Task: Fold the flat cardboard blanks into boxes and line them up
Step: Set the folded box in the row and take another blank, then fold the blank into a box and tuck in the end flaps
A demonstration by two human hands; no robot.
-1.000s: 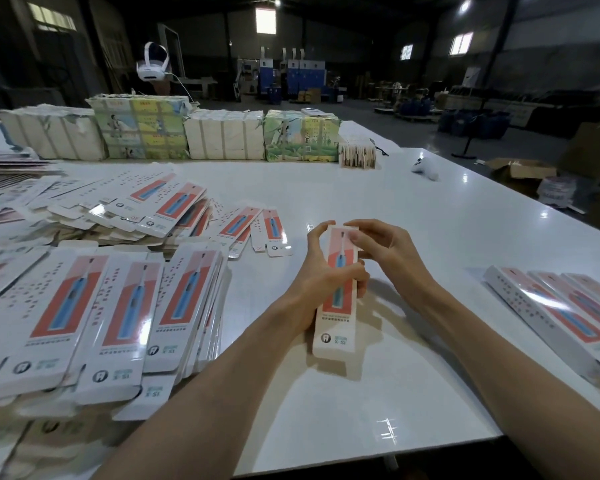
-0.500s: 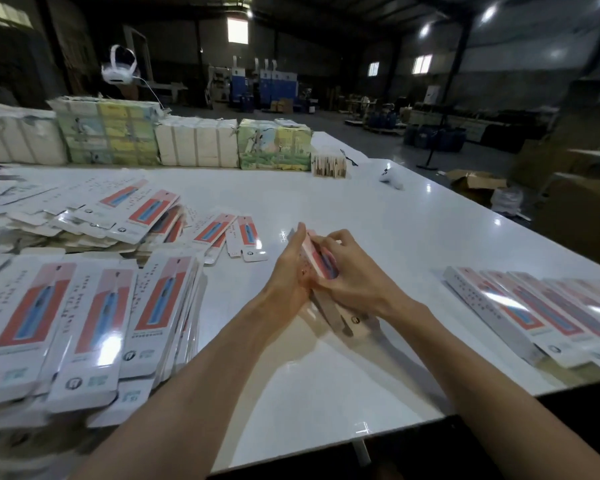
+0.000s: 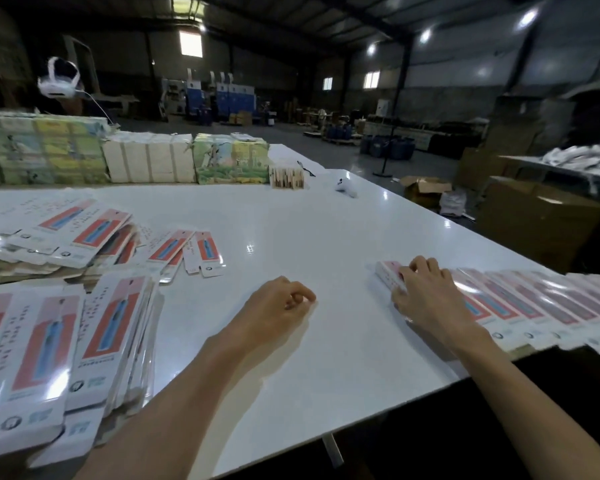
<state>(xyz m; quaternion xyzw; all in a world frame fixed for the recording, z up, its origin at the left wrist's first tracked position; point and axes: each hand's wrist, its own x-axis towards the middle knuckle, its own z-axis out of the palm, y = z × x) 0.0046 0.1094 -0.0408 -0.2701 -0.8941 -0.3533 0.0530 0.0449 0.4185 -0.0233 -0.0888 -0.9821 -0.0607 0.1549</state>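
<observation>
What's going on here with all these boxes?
A person is making cardboard boxes. Their right hand holds a folded box against the left end of the row of boxes on the table. Their left hand is loosely curled and empty. Stacks of flat blanks wait on the left.

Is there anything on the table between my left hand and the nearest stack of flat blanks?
Nothing visible. Only bare white table lies between the empty left hand and the nearest stack of flat blanks to its left. The loose blanks lie farther back, off that path.
</observation>
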